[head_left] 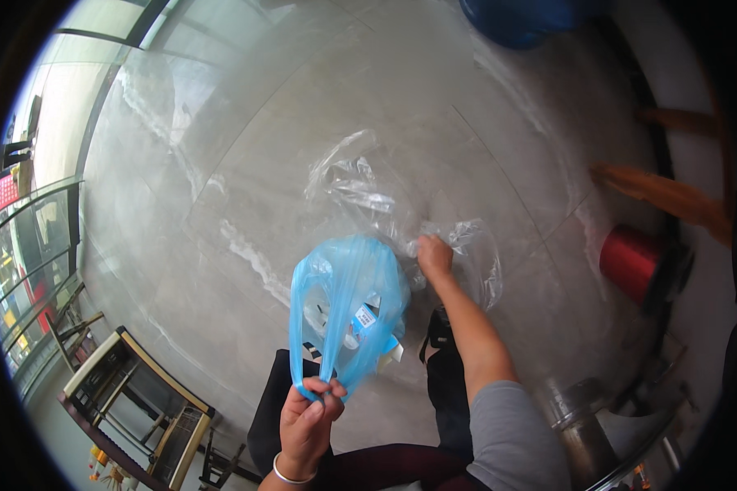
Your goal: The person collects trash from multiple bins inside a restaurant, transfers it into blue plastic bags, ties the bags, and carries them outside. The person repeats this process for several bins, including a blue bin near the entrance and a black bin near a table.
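Observation:
A blue plastic carrier bag (350, 270) hangs by its handles from my left hand (310, 408), just in front of my knees. Through the handle openings I see a small printed box (364, 319) and other crumpled items inside. My right hand (435, 258) is closed on a crumpled clear plastic bag (371, 193), to the right of the blue bag. One part of the clear plastic spreads ahead over the floor, another loops out to the right of my fist. A bracelet circles my left wrist.
Grey tiled floor (270, 172) stretches around me. At right stand a red bin (631, 264) and wooden legs (657, 190); a blue container (516, 24) is at the top. A metal cylinder (580, 423) sits at lower right, a framed stand (138, 411) at lower left. Glass doors (43, 233) line the left.

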A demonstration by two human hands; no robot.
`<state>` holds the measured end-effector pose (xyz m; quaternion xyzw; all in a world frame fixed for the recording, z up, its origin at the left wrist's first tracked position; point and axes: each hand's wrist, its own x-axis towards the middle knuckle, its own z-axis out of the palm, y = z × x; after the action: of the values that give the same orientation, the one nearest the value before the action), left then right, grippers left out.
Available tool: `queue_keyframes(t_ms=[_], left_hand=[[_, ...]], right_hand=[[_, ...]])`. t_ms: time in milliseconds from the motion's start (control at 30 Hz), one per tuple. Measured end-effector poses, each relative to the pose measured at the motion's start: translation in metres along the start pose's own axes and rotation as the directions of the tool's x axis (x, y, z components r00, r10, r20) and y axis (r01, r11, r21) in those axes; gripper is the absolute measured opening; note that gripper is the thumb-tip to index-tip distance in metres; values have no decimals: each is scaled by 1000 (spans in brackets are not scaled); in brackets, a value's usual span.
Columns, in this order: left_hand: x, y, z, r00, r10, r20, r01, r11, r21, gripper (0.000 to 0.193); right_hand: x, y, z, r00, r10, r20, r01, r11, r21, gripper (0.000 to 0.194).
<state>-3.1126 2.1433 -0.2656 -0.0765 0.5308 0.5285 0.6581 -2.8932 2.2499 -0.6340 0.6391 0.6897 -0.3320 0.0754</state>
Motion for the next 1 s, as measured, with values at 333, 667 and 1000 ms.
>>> queue_keyframes(t_ms=[333,667,1000], left_hand=[[1,-8,23,1000,-1,25,-10,904,428,35],[-14,-30,-6,1000,-13,-21,7,970,-241,39],[-20,-25,-58,922,37,-386,-311,665,-679,31]], right_hand=[[-60,-84,-264,974,110,-199,167,250,954,23],[-207,-242,-284,796,-150,-587,482,744,463,24],[-199,-162,-191,716,-698,-17,698,714,56,17]])
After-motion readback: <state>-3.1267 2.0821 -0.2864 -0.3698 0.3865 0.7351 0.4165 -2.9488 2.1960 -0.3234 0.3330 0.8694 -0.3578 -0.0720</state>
